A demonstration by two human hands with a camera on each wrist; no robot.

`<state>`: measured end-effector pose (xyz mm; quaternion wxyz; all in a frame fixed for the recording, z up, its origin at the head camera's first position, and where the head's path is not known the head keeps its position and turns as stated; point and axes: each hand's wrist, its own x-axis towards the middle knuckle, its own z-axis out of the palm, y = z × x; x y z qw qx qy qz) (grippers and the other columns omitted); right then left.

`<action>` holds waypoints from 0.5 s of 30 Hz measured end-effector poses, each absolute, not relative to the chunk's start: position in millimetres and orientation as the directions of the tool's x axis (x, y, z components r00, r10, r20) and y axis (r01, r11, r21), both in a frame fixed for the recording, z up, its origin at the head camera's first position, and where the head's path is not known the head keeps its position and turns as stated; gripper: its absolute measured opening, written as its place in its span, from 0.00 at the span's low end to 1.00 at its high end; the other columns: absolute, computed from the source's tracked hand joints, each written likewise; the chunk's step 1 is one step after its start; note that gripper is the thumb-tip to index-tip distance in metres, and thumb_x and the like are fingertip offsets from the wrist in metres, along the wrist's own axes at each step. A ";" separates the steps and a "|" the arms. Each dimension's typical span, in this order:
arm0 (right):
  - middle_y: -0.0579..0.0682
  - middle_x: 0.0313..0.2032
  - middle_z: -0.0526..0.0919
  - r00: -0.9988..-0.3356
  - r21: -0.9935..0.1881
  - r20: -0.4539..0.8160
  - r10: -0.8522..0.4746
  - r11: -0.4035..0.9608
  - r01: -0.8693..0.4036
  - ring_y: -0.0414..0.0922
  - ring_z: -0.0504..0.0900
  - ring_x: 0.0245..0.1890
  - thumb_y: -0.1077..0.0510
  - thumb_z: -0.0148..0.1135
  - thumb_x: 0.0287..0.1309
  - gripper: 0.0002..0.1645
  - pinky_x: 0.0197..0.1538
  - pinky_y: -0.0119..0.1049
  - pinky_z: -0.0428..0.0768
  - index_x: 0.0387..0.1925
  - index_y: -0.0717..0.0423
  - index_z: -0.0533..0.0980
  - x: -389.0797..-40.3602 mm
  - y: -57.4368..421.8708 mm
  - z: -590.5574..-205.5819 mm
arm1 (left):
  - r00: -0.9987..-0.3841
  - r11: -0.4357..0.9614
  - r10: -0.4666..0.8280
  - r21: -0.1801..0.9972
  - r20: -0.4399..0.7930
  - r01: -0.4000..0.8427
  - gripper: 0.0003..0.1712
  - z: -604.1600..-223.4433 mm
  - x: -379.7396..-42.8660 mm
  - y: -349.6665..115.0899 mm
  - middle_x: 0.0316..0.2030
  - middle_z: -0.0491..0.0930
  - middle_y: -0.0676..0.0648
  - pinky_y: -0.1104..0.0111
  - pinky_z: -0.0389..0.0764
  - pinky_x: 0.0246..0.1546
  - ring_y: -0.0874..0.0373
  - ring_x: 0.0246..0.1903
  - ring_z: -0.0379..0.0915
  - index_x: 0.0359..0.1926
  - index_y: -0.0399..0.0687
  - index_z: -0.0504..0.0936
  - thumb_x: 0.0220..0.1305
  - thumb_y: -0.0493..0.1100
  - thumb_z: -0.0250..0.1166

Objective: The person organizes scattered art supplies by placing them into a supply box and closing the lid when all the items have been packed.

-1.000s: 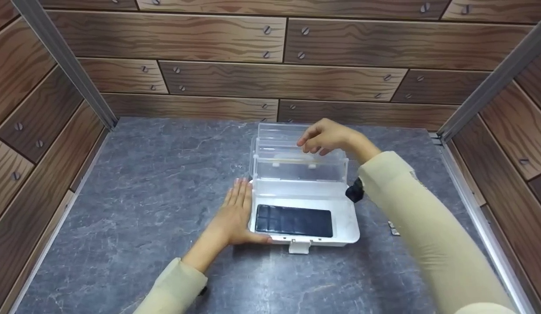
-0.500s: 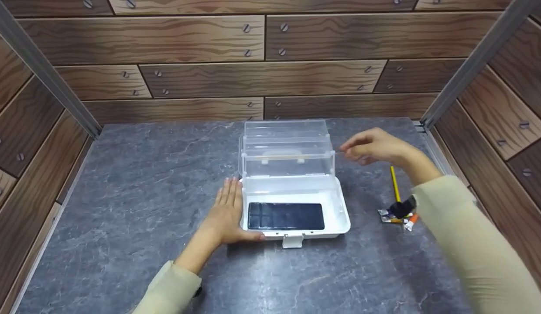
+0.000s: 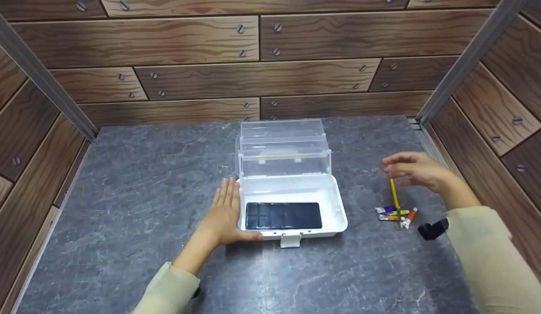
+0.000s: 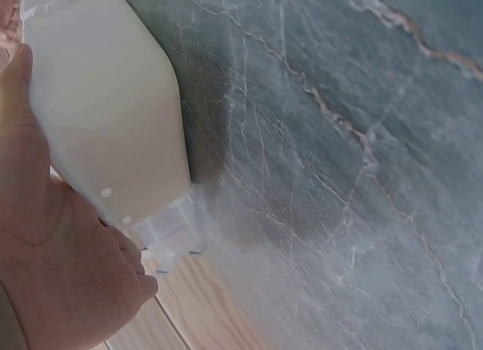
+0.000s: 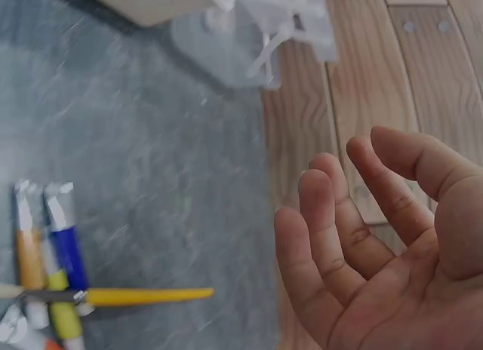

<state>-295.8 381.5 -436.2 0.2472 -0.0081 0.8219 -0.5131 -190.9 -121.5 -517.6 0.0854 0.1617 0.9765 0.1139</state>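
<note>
My left hand (image 3: 222, 218) lies along the left side of a white box (image 3: 333, 196), fingers straight and thumb over its front edge. Inside the box's base rests a glossy black rectangular slab (image 3: 283, 215). Its clear fold-out trays (image 3: 281, 139) stand raised at the back, with a thin yellowish stick (image 3: 277, 157) across one. Holding nothing, my right hand (image 3: 421, 172) hovers with loosely bent fingers near the handle end of a yellow-handled paintbrush (image 3: 393, 192). That brush lies over several small paint tubes, including a blue one (image 5: 68, 252) and an orange one (image 3: 411, 215).
A white latch (image 3: 290, 240) hangs down at the front of the box. The grey marbled tabletop (image 3: 157, 174) ends at a wood-patterned back wall (image 3: 200, 78). Metal posts stand at the corners, one of them (image 3: 471, 61) beyond my right hand.
My right hand has moved from over the trays rightward and down toward the brush and tubes, uncovering them. The left hand keeps its place on the box. The head view has shifted slightly.
</note>
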 end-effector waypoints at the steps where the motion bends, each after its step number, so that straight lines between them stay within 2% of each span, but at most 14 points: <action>1: 0.36 0.45 0.85 -0.876 -0.839 -0.409 -0.258 0.484 0.249 0.39 0.84 0.48 0.48 0.64 0.66 0.32 0.55 0.43 0.84 0.65 0.61 0.70 -294.3 385.6 -439.5 | -0.932 0.922 0.337 0.248 -0.131 0.299 0.90 -517.3 -191.0 -121.5 0.76 0.22 0.36 0.53 0.36 0.77 0.39 0.77 0.21 0.77 0.34 0.31 0.32 0.93 0.55; 6: 0.36 0.48 0.84 -0.870 -0.826 -0.441 -0.222 0.480 0.296 0.40 0.83 0.49 0.46 0.64 0.65 0.34 0.56 0.43 0.83 0.66 0.59 0.69 -290.8 401.2 -456.4 | -0.932 0.921 0.339 0.247 -0.127 0.302 0.90 -516.1 -191.4 -121.2 0.77 0.24 0.34 0.53 0.37 0.77 0.39 0.77 0.22 0.77 0.33 0.33 0.32 0.92 0.56; 15: 0.35 0.43 0.86 -0.838 -0.843 -0.501 -0.217 0.342 0.416 0.39 0.84 0.48 0.49 0.62 0.68 0.24 0.53 0.41 0.84 0.62 0.51 0.73 -288.5 418.2 -481.8 | -0.936 0.927 0.328 0.235 -0.132 0.292 0.91 -518.6 -191.0 -121.0 0.76 0.21 0.36 0.53 0.37 0.77 0.39 0.77 0.22 0.77 0.33 0.31 0.30 0.94 0.52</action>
